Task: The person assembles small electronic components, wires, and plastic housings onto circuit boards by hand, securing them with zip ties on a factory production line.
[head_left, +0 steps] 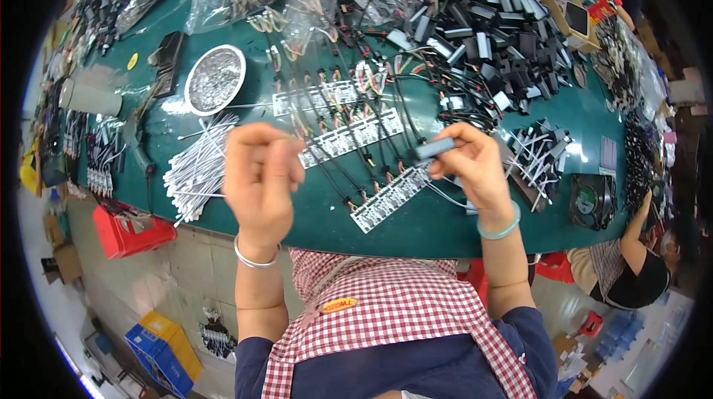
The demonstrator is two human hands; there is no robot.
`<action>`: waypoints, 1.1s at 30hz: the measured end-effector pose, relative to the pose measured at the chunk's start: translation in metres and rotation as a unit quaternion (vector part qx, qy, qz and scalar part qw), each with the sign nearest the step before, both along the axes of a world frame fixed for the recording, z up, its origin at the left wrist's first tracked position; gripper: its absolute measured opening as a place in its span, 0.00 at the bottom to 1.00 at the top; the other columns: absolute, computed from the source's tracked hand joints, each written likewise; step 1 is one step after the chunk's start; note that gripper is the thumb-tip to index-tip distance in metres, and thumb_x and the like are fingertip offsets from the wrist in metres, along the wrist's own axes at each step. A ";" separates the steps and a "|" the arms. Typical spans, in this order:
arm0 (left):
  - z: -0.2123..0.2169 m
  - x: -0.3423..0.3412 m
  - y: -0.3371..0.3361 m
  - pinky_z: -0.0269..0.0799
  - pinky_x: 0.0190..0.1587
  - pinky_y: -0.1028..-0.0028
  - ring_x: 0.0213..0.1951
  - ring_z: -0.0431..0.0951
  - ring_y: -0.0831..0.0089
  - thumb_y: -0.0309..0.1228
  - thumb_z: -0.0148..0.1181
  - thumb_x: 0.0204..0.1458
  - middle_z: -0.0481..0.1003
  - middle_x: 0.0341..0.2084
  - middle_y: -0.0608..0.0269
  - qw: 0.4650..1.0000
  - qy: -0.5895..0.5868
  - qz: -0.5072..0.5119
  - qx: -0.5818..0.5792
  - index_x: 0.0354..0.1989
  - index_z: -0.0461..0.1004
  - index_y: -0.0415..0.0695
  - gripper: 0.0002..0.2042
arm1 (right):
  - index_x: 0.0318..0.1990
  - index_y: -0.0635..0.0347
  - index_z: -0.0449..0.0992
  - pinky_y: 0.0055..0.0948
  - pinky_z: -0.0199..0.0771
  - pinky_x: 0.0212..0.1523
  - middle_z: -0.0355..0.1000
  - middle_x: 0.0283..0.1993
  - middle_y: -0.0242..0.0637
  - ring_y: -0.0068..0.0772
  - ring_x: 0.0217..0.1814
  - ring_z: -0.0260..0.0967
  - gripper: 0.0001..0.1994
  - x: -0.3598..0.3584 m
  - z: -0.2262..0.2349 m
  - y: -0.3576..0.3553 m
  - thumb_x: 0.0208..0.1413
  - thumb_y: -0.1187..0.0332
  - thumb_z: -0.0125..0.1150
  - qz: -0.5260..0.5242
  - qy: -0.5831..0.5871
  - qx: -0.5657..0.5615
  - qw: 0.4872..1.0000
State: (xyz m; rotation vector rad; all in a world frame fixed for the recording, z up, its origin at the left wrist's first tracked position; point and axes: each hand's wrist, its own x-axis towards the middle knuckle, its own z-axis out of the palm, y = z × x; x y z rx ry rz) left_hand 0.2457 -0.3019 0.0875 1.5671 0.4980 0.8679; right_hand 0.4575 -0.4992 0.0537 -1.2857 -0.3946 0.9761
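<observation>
My right hand [472, 165] pinches a small grey-and-black rectangular plastic housing [434, 148] between thumb and fingers, just above the table. Below it lies a white circuit board panel [390, 198] with black wires soldered along one edge. Two more such panels, a middle one [353, 139] and a far one [316, 98], lie behind it, their leads with coloured ends. My left hand [261, 180] hovers raised over the table's near edge, left of the panels. Its fingers are bent but smeared by motion, so whether they hold anything is unclear. Beside it rests a heap of white cotton swabs [199, 169].
A white bowl [242, 72] of shiny bits stands at far left, near a dark handled tool [136, 139]. Black housings [490, 42] pile up at far right. More swabs [536, 165] and a black fan [592, 200] lie right. A co-worker [631, 273] sits at the right edge.
</observation>
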 end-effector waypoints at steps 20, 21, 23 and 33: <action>-0.001 0.050 -0.049 0.63 0.18 0.75 0.14 0.71 0.75 0.20 0.62 0.52 0.73 0.15 0.61 0.968 0.128 -0.111 0.186 0.31 0.74 0.38 0.03 | 0.41 0.71 0.71 0.22 0.80 0.26 0.75 0.30 0.40 0.28 0.25 0.77 0.06 -0.029 0.017 0.007 0.57 0.80 0.57 -0.050 -0.042 -0.012 0.998; -0.001 0.050 -0.049 0.63 0.18 0.75 0.14 0.71 0.75 0.20 0.62 0.52 0.73 0.15 0.61 0.968 0.128 -0.112 0.186 0.31 0.74 0.38 0.03 | 0.41 0.72 0.70 0.22 0.80 0.27 0.75 0.31 0.41 0.29 0.26 0.77 0.06 -0.031 0.018 0.006 0.57 0.81 0.57 -0.064 -0.077 -0.015 0.995; -0.001 0.050 -0.050 0.63 0.18 0.74 0.14 0.71 0.73 0.21 0.62 0.52 0.72 0.15 0.60 0.968 0.137 -0.111 0.178 0.31 0.73 0.38 0.03 | 0.41 0.73 0.70 0.22 0.80 0.28 0.75 0.33 0.41 0.29 0.27 0.77 0.06 -0.036 0.020 0.007 0.56 0.82 0.57 -0.072 -0.110 -0.025 0.991; -0.002 0.045 -0.045 0.62 0.20 0.83 0.17 0.72 0.84 0.22 0.63 0.52 0.76 0.16 0.65 0.976 0.146 -0.139 0.082 0.31 0.75 0.37 0.03 | 0.41 0.74 0.70 0.21 0.79 0.26 0.75 0.34 0.42 0.28 0.27 0.77 0.07 -0.027 0.021 0.002 0.55 0.83 0.58 -0.022 -0.035 -0.011 0.999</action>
